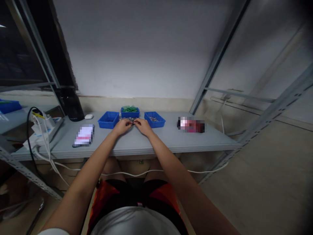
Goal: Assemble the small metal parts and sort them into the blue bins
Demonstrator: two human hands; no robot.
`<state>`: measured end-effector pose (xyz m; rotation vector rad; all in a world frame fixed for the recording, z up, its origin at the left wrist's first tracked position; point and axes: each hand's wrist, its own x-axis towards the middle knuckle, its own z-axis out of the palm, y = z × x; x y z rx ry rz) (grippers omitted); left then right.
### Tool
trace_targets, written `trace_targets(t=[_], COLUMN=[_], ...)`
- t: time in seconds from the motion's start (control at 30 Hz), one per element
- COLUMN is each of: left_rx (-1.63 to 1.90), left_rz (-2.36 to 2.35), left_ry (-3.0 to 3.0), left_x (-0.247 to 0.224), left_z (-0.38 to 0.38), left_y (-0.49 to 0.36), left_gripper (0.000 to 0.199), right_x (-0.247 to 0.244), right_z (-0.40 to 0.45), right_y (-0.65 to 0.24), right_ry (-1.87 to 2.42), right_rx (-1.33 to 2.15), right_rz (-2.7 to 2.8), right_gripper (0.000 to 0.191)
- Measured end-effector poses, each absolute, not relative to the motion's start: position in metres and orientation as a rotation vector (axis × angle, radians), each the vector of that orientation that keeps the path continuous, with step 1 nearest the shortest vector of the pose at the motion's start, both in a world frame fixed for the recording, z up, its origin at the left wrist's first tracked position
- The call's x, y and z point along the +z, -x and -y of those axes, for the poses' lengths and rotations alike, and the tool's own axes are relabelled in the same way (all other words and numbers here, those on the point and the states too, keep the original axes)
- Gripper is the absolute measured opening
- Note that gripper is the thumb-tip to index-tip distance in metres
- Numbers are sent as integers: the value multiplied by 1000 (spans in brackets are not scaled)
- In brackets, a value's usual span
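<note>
I have both hands at the middle of the grey table (186,140), wrists low and forearms reaching in from five and seven o'clock. The fingers of my left hand (123,126) are bunched and turned inward; those of my right hand (143,126) curl in to meet them. Between my fingertips shows a small dark piece (132,123) — too small for me to tell whether either hand actually pinches it. Just beyond, at twelve o'clock, lies a heap of shiny metal pieces (129,119), partly hidden by my fingers.

Three blue trays stand around my grip: the left tray (107,125) between nine and ten, the middle tray (130,115) at twelve with green pieces (129,109) piled in it, and the right tray (158,124) between two and three, holding loose metal parts (153,119). A phone (83,135) lies well apart toward half past eight, a black bottle (71,105) stands near ten — and a blurred-out reddish object (191,125) lies at three.
</note>
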<state>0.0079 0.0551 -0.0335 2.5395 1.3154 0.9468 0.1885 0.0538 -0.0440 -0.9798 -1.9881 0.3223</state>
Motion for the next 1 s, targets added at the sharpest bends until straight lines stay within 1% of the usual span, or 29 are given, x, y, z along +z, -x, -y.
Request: trace_targets(t=[0.1, 0.17, 0.23, 0.3, 0.37, 0.47, 0.6, 0.7, 0.8, 0.87, 0.93, 1.0], left_rx=[953, 1030, 1262, 1451, 1511, 1496, 1524, 1509, 1332, 1137, 954, 841], left_rz=[-1335, -1442, -1718, -2057, -2317, -2426, -2388, -2168, -1860, -1688, -1581, -1537], left_ry=[-2560, -2570, -2494, -2293, -2092, -1943, -1973, -2239, -2540, -2663, -2728, -2736], left_x=[-28, -21, -14, -10, -10, -12, -11, -9, -10, -14, -18, -21], left_z=[-50, -45, -41, -39, -38, -38, -39, -39, -37, -36, -36, -37], left_y=[-9, -5, 4, 15, 26, 35, 31, 20, 5, -2, -6, -6], left_gripper=[24, 25, 27, 29, 29, 27, 30, 29, 27, 25, 23, 20], right_x=[-45, -46, -49, -53, -57, -61, -65, -66, -67, -67, -67, -66], right_z=[-56, -59, -62, -65, -65, -65, -67, -69, -70, -70, -70, -70], right_y=[-188, -189, -190, -192, -194, -195, -195, -196, -196, -195, -195, -195], right_ry=[953, 996, 1094, 1208, 1293, 1394, 1437, 1422, 1403, 1401, 1400, 1391], right_rx=[326, 314, 267, 202, 140, 99, 99, 109, 111, 96, 79, 82], right_rz=[1982, 1936, 1883, 1875, 1921, 1989, 2051, 2037, 2007, 2012, 2038, 2050], right_gripper=[19, 21, 22, 22, 21, 20, 19, 18, 18, 19, 17, 15])
